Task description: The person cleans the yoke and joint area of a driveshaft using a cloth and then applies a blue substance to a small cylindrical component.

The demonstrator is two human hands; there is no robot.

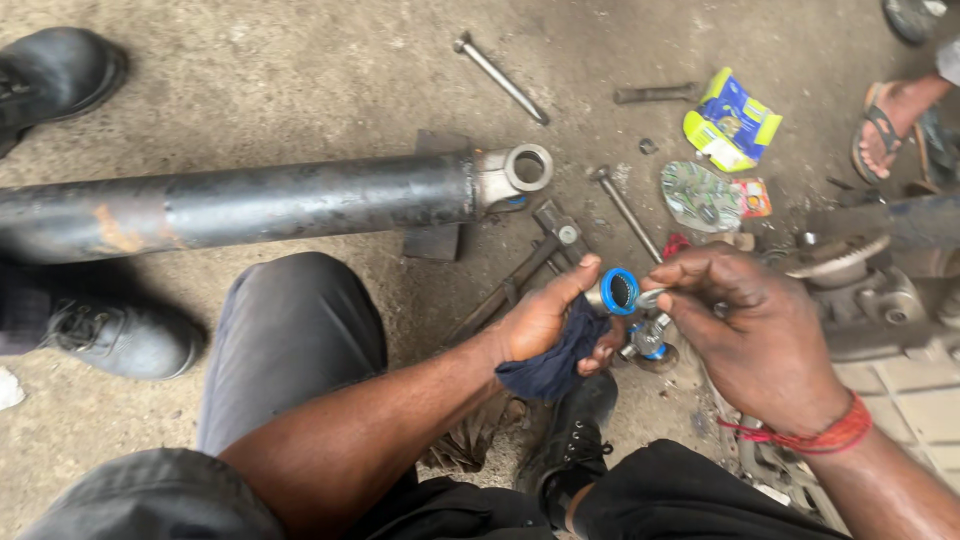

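presently, viewed from above, a black boot (pixel 60 70) sits at the ten o'clock corner of the concrete floor (pixel 300 70), and a second black shoe (pixel 125 335) lies at nine o'clock. between them runs a long dark steel shaft (pixel 250 205), rust-marked near its left end, ending toward centre in a pale metal yoke eye (pixel 527 168). a long bolt (pixel 500 78) lies at twelve o'clock, apart from the shaft.

the person's grey-trousered knee (pixel 290 340) rises below the shaft. the left hand (pixel 545 320) is closed around a dark blue rag (pixel 550 365), its thumb reaching up to touch a blue-rimmed bearing cup (pixel 619 291). the cup stands just right of centre, its open mouth facing the camera, held between both hands. the right hand (pixel 740 320) pinches the cup's right side with curled fingertips; a red thread band (pixel 820 438) circles that wrist. directly under the cup, at its six o'clock, a metal cross joint (pixel 648 340) with blue seals is partly hidden by the fingers.

at one o'clock lie a yellow-and-blue packet (pixel 732 120) and a torn round wrapper (pixel 700 197). at two o'clock another person's sandalled foot (pixel 890 125) rests. at three o'clock grey metal parts (pixel 860 290) crowd the edge.
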